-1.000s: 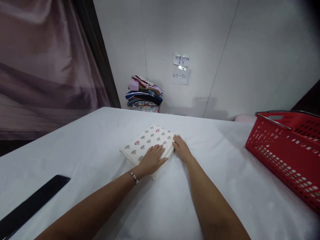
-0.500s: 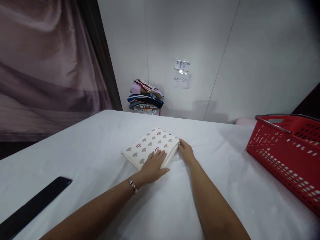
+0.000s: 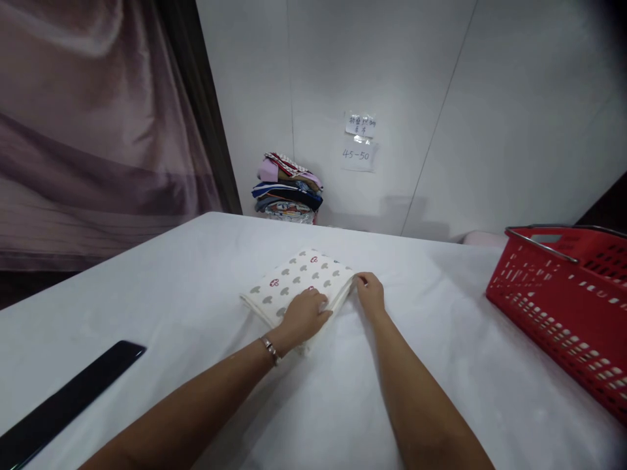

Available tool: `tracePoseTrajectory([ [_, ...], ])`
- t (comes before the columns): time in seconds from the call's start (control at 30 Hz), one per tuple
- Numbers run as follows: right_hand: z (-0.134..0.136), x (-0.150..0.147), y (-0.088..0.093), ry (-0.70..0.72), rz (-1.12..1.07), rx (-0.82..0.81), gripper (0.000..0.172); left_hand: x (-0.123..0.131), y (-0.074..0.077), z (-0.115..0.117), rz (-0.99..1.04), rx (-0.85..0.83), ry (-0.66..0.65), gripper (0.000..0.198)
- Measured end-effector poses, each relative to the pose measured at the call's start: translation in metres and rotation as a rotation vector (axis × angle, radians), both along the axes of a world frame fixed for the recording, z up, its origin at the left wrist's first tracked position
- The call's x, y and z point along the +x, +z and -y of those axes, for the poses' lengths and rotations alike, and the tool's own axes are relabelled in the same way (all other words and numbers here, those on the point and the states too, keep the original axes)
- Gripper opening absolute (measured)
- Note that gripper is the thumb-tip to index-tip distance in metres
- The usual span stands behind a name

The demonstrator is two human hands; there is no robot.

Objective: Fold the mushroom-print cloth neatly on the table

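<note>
A folded white cloth (image 3: 294, 282) printed with grey and red heart shapes lies in the middle of the white table (image 3: 186, 287). My left hand (image 3: 304, 315), with a bracelet at the wrist, rests on the cloth's near corner, fingers curled down onto it. My right hand (image 3: 371, 293) pinches the cloth's right corner between thumb and fingers.
A red plastic basket (image 3: 563, 297) with a metal handle stands at the right. A flat black object (image 3: 63, 401) lies at the table's left front. A stack of folded clothes (image 3: 287, 190) sits against the back wall under two paper notes (image 3: 360, 140). A mauve curtain (image 3: 98, 124) hangs on the left.
My right hand has slid from flat beside the cloth to pinching its right corner. My left hand's fingers have curled in on the near corner. The view shifted slightly.
</note>
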State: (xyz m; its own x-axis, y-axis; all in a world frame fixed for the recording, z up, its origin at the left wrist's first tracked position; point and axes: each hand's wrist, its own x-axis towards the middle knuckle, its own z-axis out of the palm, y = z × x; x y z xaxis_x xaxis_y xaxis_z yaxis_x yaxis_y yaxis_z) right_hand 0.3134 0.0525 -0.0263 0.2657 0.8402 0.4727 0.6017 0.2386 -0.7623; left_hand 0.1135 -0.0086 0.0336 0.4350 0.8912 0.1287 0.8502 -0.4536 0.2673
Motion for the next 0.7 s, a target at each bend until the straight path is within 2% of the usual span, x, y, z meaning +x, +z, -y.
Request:
tracePoseTrajectory([
  [0.2, 0.007, -0.005, 0.001, 0.148, 0.045, -0.079, 0.018, 0.018, 0.009, -0.013, -0.137, -0.069, 0.088, 0.018],
  [0.43, 0.006, -0.004, 0.0, 0.182, 0.049, -0.087, 0.019, 0.034, 0.014, -0.01, -0.336, -0.051, 0.076, 0.023],
  [0.7, 0.005, -0.002, -0.004, 0.204, 0.057, -0.129, 0.025, 0.041, 0.019, -0.008, -0.347, -0.042, 0.039, 0.024],
])
